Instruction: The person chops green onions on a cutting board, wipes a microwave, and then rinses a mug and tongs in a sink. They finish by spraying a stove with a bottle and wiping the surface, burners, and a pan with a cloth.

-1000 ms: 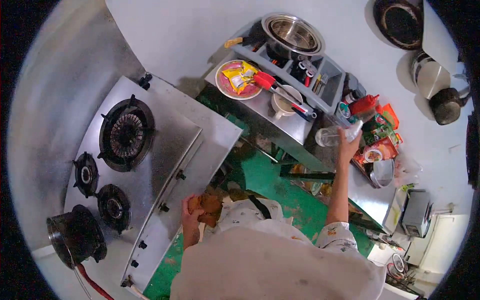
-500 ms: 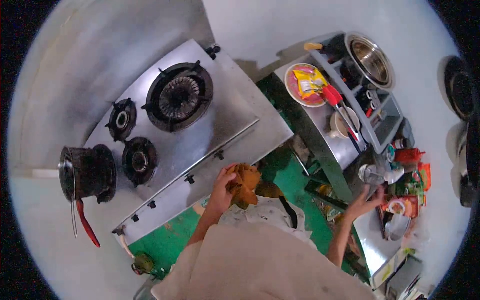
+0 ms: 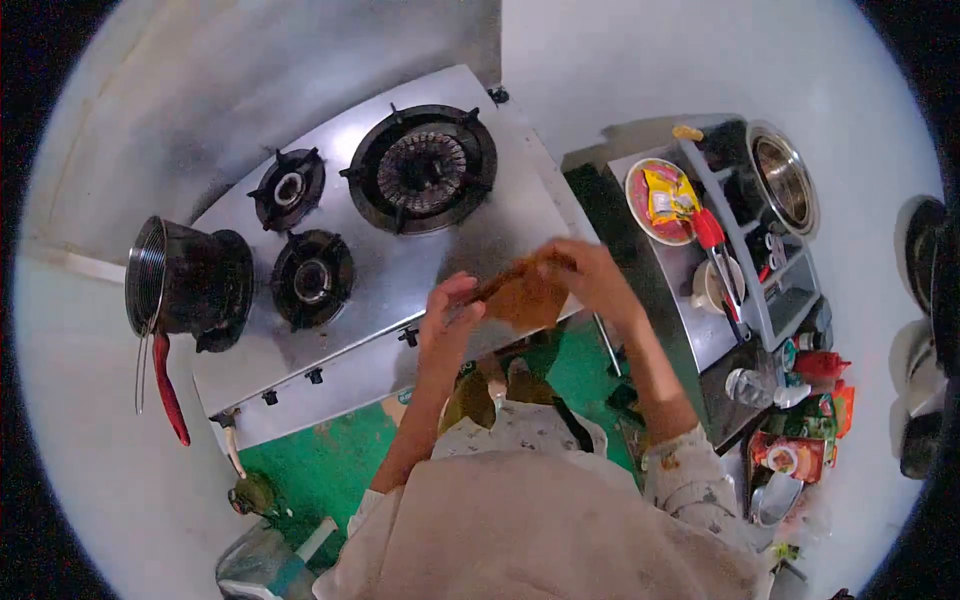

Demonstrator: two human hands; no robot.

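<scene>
Brown cloth point(image 3: 525, 298), mottled orange-brown and limp, hangs stretched between both hands just right of the frame's centre, over the front right edge of the stove point(image 3: 440, 255); its upper edge is pulled into a taut slanted line and the rest sags below in a soft rumpled fold. The left hand point(image 3: 448, 318) has its fingers closed in a pinch on the cloth's lower left end, knuckles turned up, the bare forearm running down towards the bottom of the frame. The right hand point(image 3: 592, 280) grips the higher right end with curled fingers, its back facing the camera, the forearm bent down to a pale patterned sleeve point(image 3: 690, 480). Beneath them the stove is flat brushed steel, smooth and dull-shining, with small dark knobs along its front. One large round burner point(image 3: 422, 168) of black iron sits in the upper middle, two smaller ones to its left. A dark cylindrical pot point(image 3: 185, 290) with a wire-ribbed rim and a long red handle point(image 3: 168, 390) stands at the left. Green floor point(image 3: 320, 470) shows below the stove, and a round plate point(image 3: 660, 200) bearing a yellow packet lies at the upper right
</scene>
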